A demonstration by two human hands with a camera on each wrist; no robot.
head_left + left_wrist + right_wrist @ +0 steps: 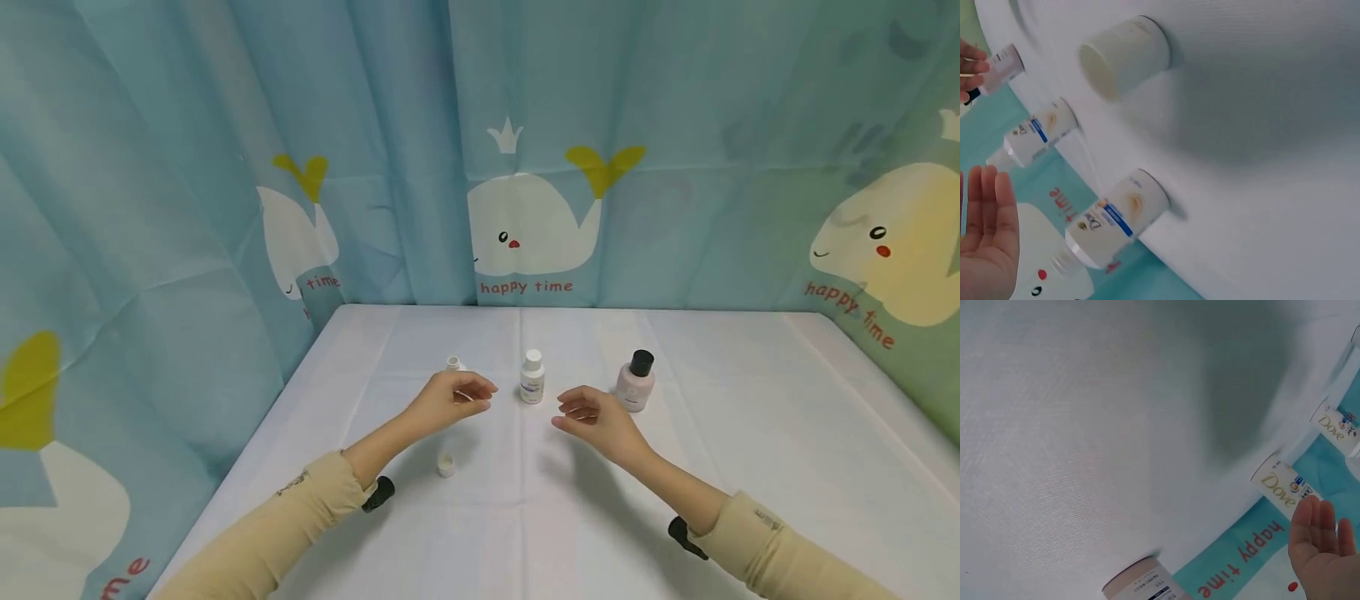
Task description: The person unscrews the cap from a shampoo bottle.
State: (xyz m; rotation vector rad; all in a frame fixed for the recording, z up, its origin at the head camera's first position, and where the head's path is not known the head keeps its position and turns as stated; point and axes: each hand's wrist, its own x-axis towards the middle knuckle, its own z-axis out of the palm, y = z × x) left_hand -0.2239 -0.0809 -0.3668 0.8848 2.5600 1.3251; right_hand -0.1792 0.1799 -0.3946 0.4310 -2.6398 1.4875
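My left hand (450,398) hovers above the table, fingers loosely bent and holding nothing. Behind it, partly hidden, stands an uncapped white Dove bottle (453,363), its bare neck showing in the left wrist view. A loose white bottle cap (446,465) sits on the table, closer to me than that hand; its hollow opening shows in the left wrist view. Between the hands, farther back, a white Dove bottle (532,379) stands upright with its cap on. My right hand (600,421), likewise holding nothing, is in front of a pink bottle with a black cap (636,385).
A white cloth covers the table (517,533). Blue curtains (405,208) with whale prints hang along its back and left edges, with a greener stretch on the right. Black straps (378,494) show at both sleeve cuffs.
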